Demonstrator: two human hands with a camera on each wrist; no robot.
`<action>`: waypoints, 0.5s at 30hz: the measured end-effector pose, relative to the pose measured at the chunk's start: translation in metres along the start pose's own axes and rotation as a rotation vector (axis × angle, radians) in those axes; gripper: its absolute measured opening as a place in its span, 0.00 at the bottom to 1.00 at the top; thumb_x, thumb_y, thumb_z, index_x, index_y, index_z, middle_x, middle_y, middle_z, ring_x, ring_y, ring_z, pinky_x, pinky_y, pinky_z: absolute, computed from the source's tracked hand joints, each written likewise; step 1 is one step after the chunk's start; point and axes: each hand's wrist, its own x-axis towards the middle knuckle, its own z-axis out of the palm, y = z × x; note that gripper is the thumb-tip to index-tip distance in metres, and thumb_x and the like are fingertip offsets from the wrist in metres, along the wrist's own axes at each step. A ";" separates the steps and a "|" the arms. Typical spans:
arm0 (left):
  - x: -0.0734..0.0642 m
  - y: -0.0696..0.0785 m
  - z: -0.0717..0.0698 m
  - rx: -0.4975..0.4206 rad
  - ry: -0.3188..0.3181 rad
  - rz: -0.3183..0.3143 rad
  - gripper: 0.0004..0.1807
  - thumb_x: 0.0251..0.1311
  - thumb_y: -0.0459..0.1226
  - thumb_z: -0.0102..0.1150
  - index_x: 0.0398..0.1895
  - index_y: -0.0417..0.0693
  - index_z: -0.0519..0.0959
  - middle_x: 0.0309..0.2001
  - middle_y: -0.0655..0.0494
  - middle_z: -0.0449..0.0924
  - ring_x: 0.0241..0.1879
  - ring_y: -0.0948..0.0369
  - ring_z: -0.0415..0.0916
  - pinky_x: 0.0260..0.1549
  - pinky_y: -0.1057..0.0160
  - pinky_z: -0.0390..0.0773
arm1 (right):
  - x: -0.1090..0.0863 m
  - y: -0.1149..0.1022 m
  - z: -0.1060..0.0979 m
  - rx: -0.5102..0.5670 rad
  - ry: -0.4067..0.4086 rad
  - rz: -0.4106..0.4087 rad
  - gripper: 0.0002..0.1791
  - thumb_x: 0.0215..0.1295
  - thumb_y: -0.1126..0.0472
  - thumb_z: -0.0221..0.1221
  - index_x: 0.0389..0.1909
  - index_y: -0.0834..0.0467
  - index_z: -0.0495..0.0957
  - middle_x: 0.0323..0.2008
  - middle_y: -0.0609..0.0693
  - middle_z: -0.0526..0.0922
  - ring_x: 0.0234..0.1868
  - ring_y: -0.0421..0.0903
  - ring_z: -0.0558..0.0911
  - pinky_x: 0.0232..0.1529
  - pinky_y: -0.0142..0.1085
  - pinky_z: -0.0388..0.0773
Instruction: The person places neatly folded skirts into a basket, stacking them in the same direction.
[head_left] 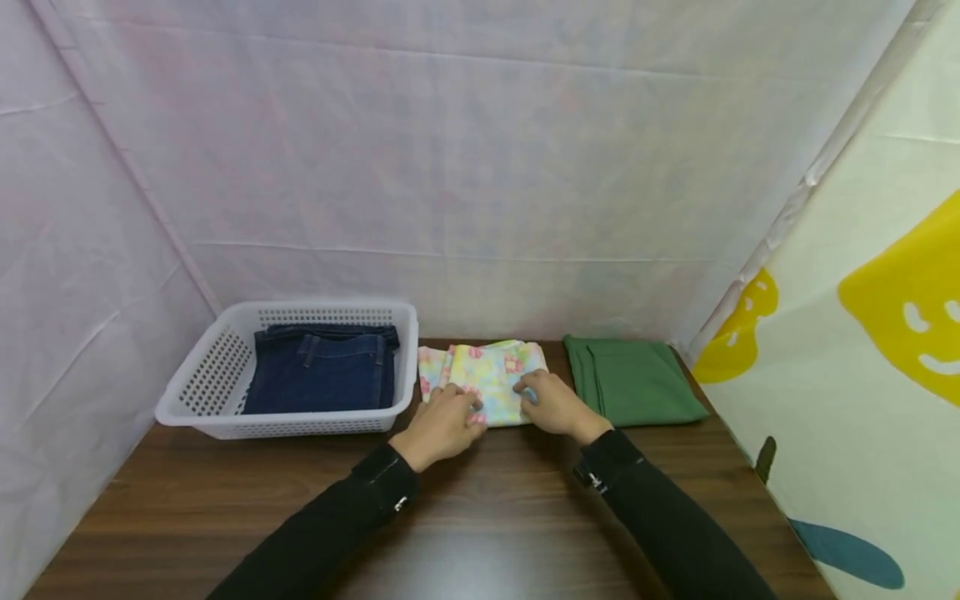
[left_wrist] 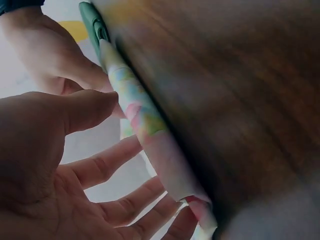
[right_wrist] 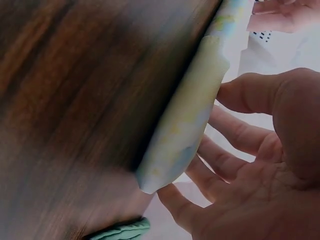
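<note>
A folded floral cloth (head_left: 495, 375) in yellow, pink and pale blue lies flat on the brown wooden table (head_left: 480, 517), near its back edge. My left hand (head_left: 444, 425) rests on the cloth's near left part, fingers spread. On its right side, my right hand (head_left: 557, 405) touches the cloth with loosely bent fingers. The left wrist view shows the left hand's fingers (left_wrist: 125, 202) lying over the folded cloth (left_wrist: 147, 130), not curled round it. Similarly, in the right wrist view the thumb and fingers (right_wrist: 220, 160) touch the cloth's top (right_wrist: 182, 115) without gripping it.
A white perforated plastic basket (head_left: 202, 417) stands to the left, holding folded dark blue jeans (head_left: 322, 379). To the right lies a folded green cloth (head_left: 641, 383). White fabric walls (head_left: 480, 167) rise behind and beside the table; the right one carries yellow printed shapes.
</note>
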 end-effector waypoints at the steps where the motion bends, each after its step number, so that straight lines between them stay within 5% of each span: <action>1: -0.001 0.000 0.001 0.003 -0.001 -0.002 0.20 0.79 0.46 0.74 0.66 0.46 0.90 0.67 0.39 0.86 0.63 0.39 0.83 0.62 0.30 0.88 | -0.004 -0.011 -0.005 0.001 -0.018 0.036 0.18 0.86 0.65 0.59 0.68 0.65 0.87 0.70 0.68 0.86 0.75 0.71 0.83 0.76 0.67 0.82; 6: -0.006 -0.001 0.002 0.012 -0.013 0.013 0.16 0.81 0.46 0.73 0.62 0.49 0.92 0.61 0.41 0.87 0.58 0.41 0.83 0.59 0.29 0.88 | -0.016 -0.024 -0.006 -0.005 -0.031 0.086 0.16 0.89 0.65 0.58 0.67 0.63 0.87 0.71 0.67 0.84 0.76 0.69 0.82 0.76 0.65 0.82; 15: -0.025 0.007 -0.002 0.022 -0.045 0.044 0.11 0.81 0.46 0.73 0.56 0.53 0.94 0.58 0.44 0.86 0.52 0.47 0.81 0.55 0.33 0.87 | -0.038 -0.023 -0.004 -0.007 0.002 0.062 0.11 0.86 0.67 0.62 0.59 0.59 0.90 0.54 0.56 0.87 0.58 0.58 0.85 0.55 0.52 0.85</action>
